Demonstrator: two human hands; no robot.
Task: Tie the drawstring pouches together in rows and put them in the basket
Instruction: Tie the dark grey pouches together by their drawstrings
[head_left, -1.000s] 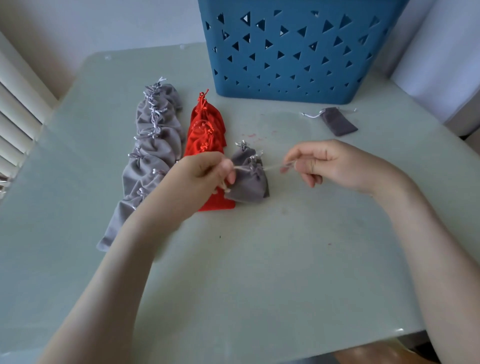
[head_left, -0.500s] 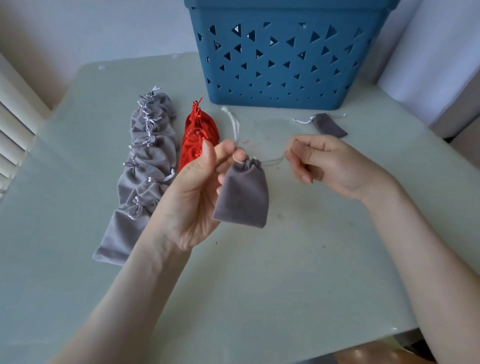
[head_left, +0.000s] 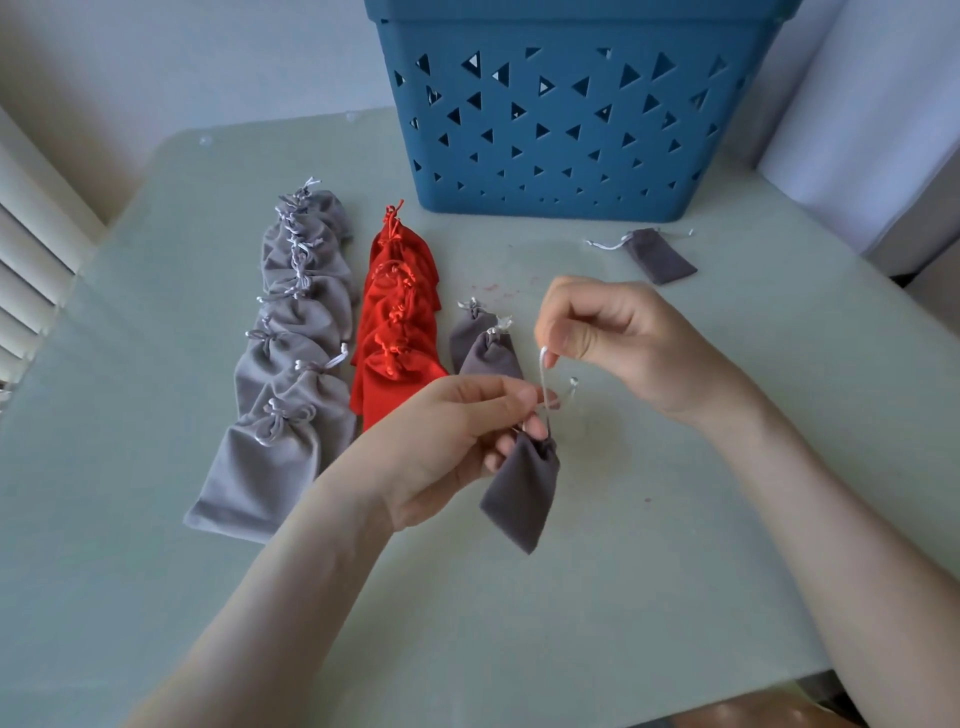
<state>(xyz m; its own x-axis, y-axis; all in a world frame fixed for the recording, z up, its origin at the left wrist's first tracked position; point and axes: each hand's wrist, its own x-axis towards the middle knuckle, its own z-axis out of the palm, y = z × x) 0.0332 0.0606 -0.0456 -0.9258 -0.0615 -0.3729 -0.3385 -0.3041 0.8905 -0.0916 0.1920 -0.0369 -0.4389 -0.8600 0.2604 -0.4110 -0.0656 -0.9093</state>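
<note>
Both grips are clamped: left grip (head_left: 452, 441), fingers curled, pinches the neck of a dark grey pouch (head_left: 522, 493) hanging from it over the bench (head_left: 675, 519); right grip (head_left: 618, 343), at one o'clock, pinches its white drawstring (head_left: 543, 371) taut.

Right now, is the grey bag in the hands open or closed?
Closed. The held pouch is puckered tight at its mouth, where the left hand grips; the right hand pinches its drawstring.
</note>
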